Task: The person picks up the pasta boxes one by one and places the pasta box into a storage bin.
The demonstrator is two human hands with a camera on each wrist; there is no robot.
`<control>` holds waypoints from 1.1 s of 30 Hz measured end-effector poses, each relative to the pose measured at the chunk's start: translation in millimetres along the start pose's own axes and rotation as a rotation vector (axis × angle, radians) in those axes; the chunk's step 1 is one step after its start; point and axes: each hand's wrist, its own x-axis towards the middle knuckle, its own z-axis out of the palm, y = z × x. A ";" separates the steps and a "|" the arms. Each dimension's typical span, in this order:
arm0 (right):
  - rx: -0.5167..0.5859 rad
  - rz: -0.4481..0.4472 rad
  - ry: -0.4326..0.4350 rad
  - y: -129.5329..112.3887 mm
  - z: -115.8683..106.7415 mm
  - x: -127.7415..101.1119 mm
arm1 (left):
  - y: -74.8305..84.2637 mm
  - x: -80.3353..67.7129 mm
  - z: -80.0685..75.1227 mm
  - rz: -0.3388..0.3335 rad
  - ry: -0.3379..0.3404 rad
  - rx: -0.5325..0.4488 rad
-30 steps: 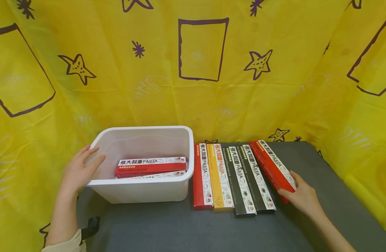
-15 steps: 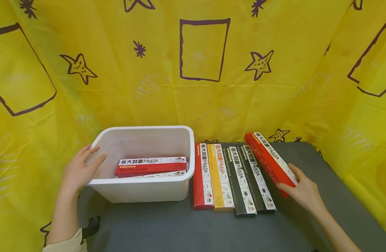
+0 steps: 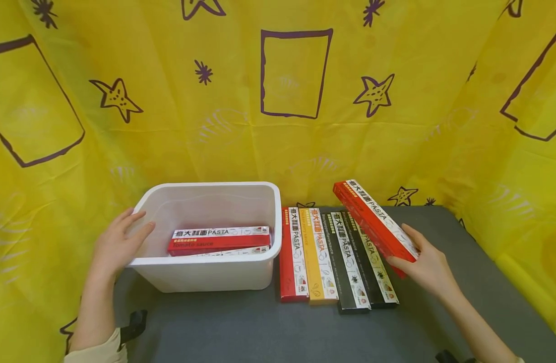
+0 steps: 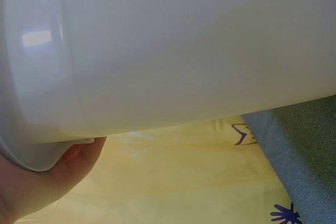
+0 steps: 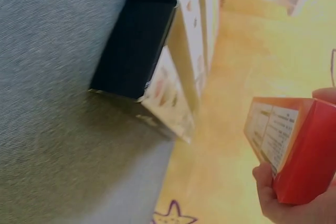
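My right hand (image 3: 425, 264) grips the near end of a long red pasta box (image 3: 373, 222), which is lifted off the table and slants over the row; the same red pasta box (image 5: 296, 148) fills the right wrist view's lower right. My left hand (image 3: 119, 242) rests with straight fingers on the left rim of a white plastic bin (image 3: 205, 275); in the left wrist view the bin's wall (image 4: 184, 51) fills the frame above the hand (image 4: 47, 177). Inside the bin lies a red pasta box (image 3: 219, 238) on top of another.
Several pasta boxes lie side by side on the grey table (image 3: 259, 327): a red one (image 3: 290, 254), a yellow one (image 3: 317, 257), two black ones (image 3: 348, 262). Yellow patterned cloth (image 3: 296, 101) walls the back and both sides. A black clip (image 3: 134, 325) sits near the left sleeve.
My right hand has lifted the red pasta box off the table and carried it up and to the left over the black boxes. The left hand stays on the bin's rim.
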 end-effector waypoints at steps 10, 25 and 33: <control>0.046 -0.047 -0.026 -22.4 2.1 5.5 | -0.6 -0.9 0.3 -0.017 -0.009 -0.001; 0.134 -0.113 -0.047 -62.2 4.0 10.5 | -3.2 0.1 0.8 -0.022 -0.004 -0.008; 0.207 -0.175 -0.071 -82.8 9.9 12.1 | -1.9 0.7 0.6 -0.026 -0.007 -0.004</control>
